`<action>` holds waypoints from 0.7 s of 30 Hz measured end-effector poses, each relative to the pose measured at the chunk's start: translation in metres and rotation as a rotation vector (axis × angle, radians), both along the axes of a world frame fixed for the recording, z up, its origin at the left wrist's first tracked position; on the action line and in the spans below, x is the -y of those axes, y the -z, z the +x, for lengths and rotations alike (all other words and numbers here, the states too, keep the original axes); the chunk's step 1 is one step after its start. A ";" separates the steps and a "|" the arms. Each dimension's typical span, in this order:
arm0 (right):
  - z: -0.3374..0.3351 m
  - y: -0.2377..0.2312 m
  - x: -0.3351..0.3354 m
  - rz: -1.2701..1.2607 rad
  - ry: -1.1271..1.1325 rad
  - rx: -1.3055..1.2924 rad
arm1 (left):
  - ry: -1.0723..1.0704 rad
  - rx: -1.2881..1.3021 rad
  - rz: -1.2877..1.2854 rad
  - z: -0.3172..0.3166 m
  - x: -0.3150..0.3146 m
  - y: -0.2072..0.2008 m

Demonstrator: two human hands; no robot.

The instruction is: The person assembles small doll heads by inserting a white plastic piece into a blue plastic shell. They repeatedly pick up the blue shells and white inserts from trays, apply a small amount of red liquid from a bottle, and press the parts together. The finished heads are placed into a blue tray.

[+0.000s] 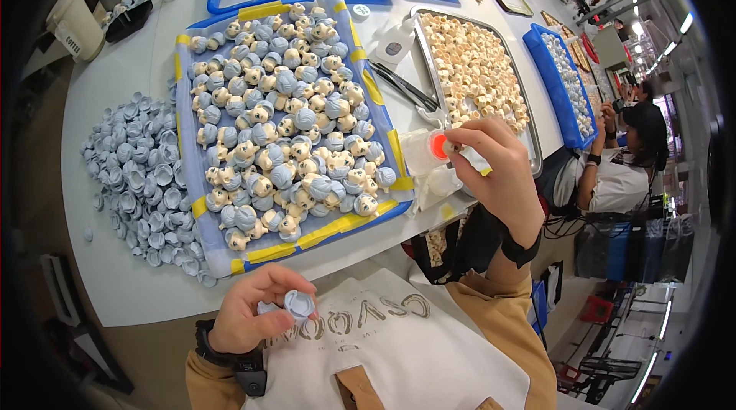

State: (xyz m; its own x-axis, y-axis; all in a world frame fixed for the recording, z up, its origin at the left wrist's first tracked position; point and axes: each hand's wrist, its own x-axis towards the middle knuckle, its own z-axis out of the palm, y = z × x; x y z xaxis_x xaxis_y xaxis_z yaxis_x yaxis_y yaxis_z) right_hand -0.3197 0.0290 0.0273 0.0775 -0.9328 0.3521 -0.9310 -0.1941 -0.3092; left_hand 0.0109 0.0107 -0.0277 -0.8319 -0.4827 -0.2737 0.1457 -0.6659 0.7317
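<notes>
My left hand point(257, 310) is closed around light blue hollow hair pieces point(300, 303) above the apron, the front one with its cup side showing. My right hand point(500, 168) pinches a small cream doll-face part point(452, 148) between thumb and fingertips. That part is right beside the red mouth of a small clear container point(418, 151); whether they touch I cannot tell. Left of the container, a lined blue tray point(392, 210) edged with yellow tape holds many small doll heads point(287, 82) with light blue hair. A heap of loose light blue hair pieces point(146, 172) lies on the table's left.
A metal tray point(534, 141) of cream parts stands behind my right hand, near a white bottle point(395, 42) and black tweezers point(402, 84). A paper cup point(75, 23) stands far left. More blue trays point(307, 3) line the back. Another person point(621, 172) sits at the right.
</notes>
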 end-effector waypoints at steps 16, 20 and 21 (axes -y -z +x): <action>0.025 0.015 -0.027 -0.216 0.150 0.309 | -0.137 0.059 -0.048 -0.015 0.002 -0.006; 0.079 0.008 -0.031 -0.138 -0.354 0.599 | -0.093 0.066 -0.097 -0.016 0.005 -0.005; 0.091 0.012 -0.027 -0.155 -0.466 0.610 | -0.092 0.078 -0.106 -0.014 0.006 -0.006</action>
